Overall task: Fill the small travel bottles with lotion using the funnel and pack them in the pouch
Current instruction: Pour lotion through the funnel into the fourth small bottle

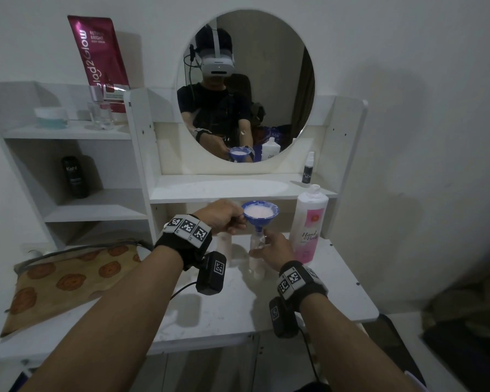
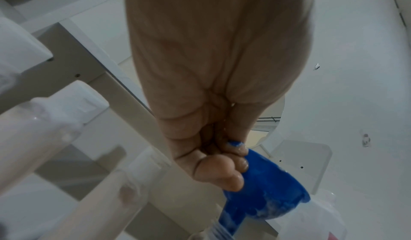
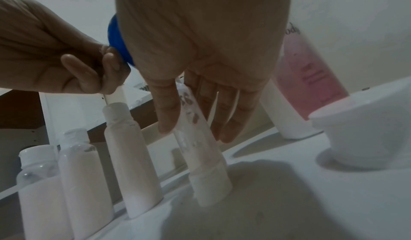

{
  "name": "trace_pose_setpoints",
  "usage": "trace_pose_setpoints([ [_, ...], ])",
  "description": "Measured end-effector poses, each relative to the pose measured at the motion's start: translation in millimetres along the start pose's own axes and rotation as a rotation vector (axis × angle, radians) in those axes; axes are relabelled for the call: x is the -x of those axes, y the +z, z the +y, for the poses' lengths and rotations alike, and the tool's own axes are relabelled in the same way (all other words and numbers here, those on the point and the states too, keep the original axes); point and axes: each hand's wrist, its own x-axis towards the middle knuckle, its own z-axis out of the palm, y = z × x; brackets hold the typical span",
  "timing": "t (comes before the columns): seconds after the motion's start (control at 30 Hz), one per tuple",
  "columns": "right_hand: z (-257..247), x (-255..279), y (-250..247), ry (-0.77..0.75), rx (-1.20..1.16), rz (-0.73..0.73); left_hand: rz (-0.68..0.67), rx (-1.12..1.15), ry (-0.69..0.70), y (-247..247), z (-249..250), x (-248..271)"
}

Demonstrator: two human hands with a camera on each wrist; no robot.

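Note:
A blue funnel [image 1: 260, 214] brimming with pale pink lotion stands with its spout in the neck of a clear travel bottle [image 1: 257, 266] on the white tabletop. My left hand [image 1: 236, 222] pinches the funnel's rim tab, seen from below in the left wrist view, where the left hand [image 2: 235, 159] meets the funnel [image 2: 266, 191]. My right hand [image 3: 195, 131] holds the travel bottle [image 3: 209, 173] between thumb and fingers; lotion fills its lower part. Three capped, filled bottles [image 3: 133, 164] stand in a row to its left. The flat pouch [image 1: 68, 278] with orange rounds lies at the left.
A big pink-labelled lotion bottle [image 1: 309, 222] stands just right of the funnel. A white cup-shaped thing [image 3: 367, 129] sits right of my right hand. Behind are the white shelves [image 1: 96, 213], a round mirror [image 1: 246, 86], a magenta tube [image 1: 99, 60] and a small spray bottle [image 1: 308, 168].

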Motion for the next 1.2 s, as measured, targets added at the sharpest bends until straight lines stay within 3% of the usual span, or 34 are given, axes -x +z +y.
trace_pose_setpoints([
  [1.2, 5.0, -4.5, 1.1, 0.032, -0.009, 0.004, 0.023, 0.033, 0.022, 0.8, 3.5, 6.6],
])
